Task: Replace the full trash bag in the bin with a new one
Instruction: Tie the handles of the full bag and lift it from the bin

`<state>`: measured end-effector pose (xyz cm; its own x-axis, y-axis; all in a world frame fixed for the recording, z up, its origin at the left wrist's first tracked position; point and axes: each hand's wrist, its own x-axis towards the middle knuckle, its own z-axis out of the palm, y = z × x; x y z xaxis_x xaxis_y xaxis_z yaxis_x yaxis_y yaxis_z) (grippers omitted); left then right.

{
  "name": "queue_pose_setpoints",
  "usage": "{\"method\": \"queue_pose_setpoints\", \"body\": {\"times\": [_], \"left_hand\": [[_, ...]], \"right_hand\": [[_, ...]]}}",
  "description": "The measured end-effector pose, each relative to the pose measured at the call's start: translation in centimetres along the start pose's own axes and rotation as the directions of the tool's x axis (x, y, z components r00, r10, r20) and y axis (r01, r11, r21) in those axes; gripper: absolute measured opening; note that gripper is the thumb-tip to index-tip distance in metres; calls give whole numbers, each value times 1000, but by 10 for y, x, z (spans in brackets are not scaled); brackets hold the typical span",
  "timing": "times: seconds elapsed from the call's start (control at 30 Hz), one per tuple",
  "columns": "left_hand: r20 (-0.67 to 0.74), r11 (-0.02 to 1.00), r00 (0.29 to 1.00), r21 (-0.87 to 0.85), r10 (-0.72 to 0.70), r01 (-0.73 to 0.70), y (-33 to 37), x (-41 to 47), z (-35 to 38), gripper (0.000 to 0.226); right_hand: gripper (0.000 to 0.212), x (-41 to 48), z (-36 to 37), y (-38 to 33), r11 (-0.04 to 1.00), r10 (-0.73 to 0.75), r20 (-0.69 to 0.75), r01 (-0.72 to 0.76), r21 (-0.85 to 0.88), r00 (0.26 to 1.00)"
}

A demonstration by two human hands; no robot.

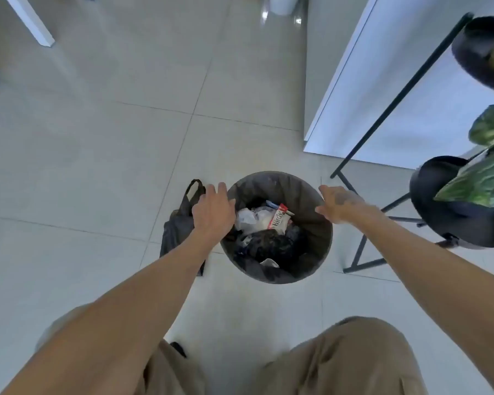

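A round dark bin (pixel 322 246) stands on the tiled floor below me, lined with a black trash bag (pixel 268 185) that holds crumpled white paper, a red-and-white wrapper and dark rubbish. A flat new black bag (pixel 177 226) with handles lies on the floor just left of the bin. My left hand (pixel 213 210) hovers at the bin's left rim with fingers spread, partly over the new bag. At the right rim is my right hand (pixel 338 205), fingers apart, holding nothing.
A black metal plant stand (pixel 362 240) with dark pots (pixel 439 206) and green leaves stands close on the right. A white cabinet (pixel 382 89) rises behind it. A white furniture leg (pixel 32 24) is far left at the back. My tan trousers fill the bottom.
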<state>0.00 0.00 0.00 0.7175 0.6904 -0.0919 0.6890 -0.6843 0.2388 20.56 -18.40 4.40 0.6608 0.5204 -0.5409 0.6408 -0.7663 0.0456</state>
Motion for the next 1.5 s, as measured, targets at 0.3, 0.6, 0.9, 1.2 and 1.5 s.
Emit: {"method": "queue_pose_setpoints", "body": {"times": [0.3,0.6,0.9,1.2,1.5], "left_hand": [[-61,997,996,-46,61,-64,-14,26,39,20],[-45,960,999,-278,13,-25,-39,7,30,25],[661,-165,716,-750,-227,640,-85,-26,89,80],[796,-128,593,-605,-121,786,-129,-18,177,62],[792,-112,545,-590,-274,800,-99,-44,125,27]], "right_hand": [[31,22,13,-13,979,6,-51,-16,-204,999],[28,-14,35,-13,942,64,89,-90,323,994],[67,-37,152,-1,-192,136,332,-304,933,933],[19,-42,175,-20,-293,153,388,-333,896,909],[18,-37,188,-27,19,286,403,-426,905,869]]}}
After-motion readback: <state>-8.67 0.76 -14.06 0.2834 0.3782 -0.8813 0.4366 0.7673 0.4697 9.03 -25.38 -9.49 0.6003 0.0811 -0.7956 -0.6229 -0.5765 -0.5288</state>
